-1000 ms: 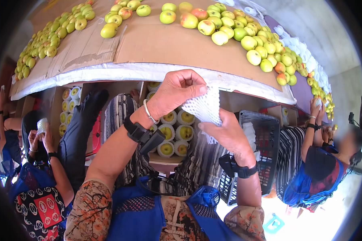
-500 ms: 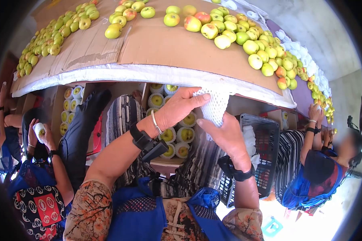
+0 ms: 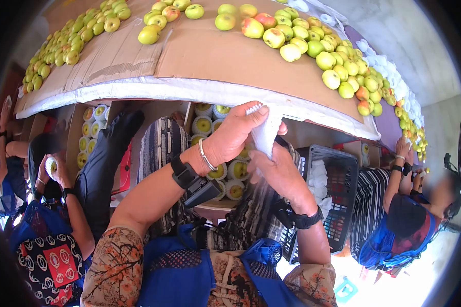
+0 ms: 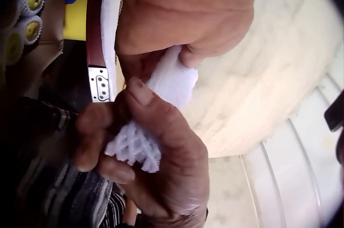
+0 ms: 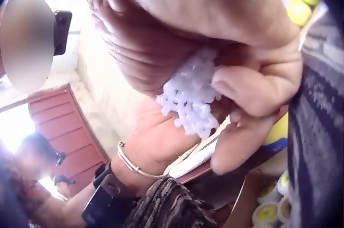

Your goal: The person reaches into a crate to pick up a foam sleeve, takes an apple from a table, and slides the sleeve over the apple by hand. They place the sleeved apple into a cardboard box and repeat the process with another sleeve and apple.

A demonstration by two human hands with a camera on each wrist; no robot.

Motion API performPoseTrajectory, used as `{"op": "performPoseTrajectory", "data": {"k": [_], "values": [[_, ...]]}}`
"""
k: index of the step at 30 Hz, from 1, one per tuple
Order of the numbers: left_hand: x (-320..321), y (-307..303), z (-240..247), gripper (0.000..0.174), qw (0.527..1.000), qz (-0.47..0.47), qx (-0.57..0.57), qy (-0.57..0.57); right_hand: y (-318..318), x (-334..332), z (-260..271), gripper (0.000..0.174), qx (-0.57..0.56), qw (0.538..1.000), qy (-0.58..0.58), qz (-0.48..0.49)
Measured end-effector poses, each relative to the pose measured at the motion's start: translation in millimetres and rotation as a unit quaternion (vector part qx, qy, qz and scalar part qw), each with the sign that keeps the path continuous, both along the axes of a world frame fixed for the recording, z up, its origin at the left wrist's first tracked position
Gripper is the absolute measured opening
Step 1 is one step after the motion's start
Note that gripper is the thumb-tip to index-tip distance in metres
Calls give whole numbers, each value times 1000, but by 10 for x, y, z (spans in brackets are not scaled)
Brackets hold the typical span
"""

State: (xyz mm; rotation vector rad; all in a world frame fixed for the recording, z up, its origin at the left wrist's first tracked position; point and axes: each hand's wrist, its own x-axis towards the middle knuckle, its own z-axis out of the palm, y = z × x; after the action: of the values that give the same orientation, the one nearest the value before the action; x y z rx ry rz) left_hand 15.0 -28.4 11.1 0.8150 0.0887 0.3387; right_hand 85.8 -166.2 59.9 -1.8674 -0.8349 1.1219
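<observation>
A white foam fruit net is stretched between my two hands over my lap, bunched narrow. My left hand pinches its upper end, thumb on top. Lower and to the right, my right hand grips the other end in curled fingers. In the left wrist view the smooth middle of the net runs between both hands, and its mesh end pokes out of the right fist. The right wrist view shows that ragged mesh end against the right palm. No apple shows in either hand.
Beneath my hands stands a carton of netted apples. A black plastic crate with white nets is at my right. Loose apples lie on the cardboard-covered table ahead. People sit working on both sides.
The net was spread wide and is now gathered narrow. My right fingers have curled round its lower end, and my left hand has moved slightly right and down.
</observation>
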Motion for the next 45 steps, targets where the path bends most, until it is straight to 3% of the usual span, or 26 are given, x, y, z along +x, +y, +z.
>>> {"op": "performPoseTrajectory", "data": {"k": [6, 9, 11, 17, 19, 24, 26, 28, 31, 35, 38, 41, 42, 45], "values": [[-4, 70, -10, 31, 997, -9, -72, -36, 80, 26, -224, 21, 40, 995, 87, -33], [-40, 42, 162, 31, 998, 29, 24, 45, 158, 16, -253, 19, 46, 997, 46, -40], [-32, 129, 73, 32, 995, 49, -6, 89, 246, 14, -355, 21, 75, 997, -32, -5], [-43, 465, -55, 32, 972, 87, -180, 127, 439, -241, -266, 20, 72, 994, 77, 25], [-67, 488, -50, 31, 964, 94, -212, 132, 451, -320, -354, 19, 51, 997, 48, 22], [-195, 441, -66, 28, 982, 107, -130, 88, 540, -353, -947, 20, 49, 998, -25, 12], [-245, 446, -71, 28, 985, 119, -102, 66, 625, -370, -1267, 20, 126, 990, -60, -7], [-304, 447, -19, 28, 984, 144, -88, 52, 713, -484, -1218, 22, 188, 976, -112, -20], [-316, 605, -41, 28, 964, 190, -165, 83, 718, -676, -887, 24, 33, 978, -203, -26], [-366, 614, -35, 28, 964, 146, -206, 89, 605, -739, -586, 28, 2, 982, -186, 11], [-400, 491, -44, 32, 975, 112, -167, 97, 599, -759, -811, 31, -91, 958, -270, -12], [-412, 356, -8, 35, 982, 113, -95, 119, 662, -715, -982, 34, -91, 947, -308, -18], [-380, 308, -34, 40, 983, 123, -65, 121, 694, -633, -1203, 36, -65, 948, -310, -10], [-385, 226, -56, 44, 983, 125, -12, 136, 811, -530, -1194, 37, -149, 937, -305, 76]]}}
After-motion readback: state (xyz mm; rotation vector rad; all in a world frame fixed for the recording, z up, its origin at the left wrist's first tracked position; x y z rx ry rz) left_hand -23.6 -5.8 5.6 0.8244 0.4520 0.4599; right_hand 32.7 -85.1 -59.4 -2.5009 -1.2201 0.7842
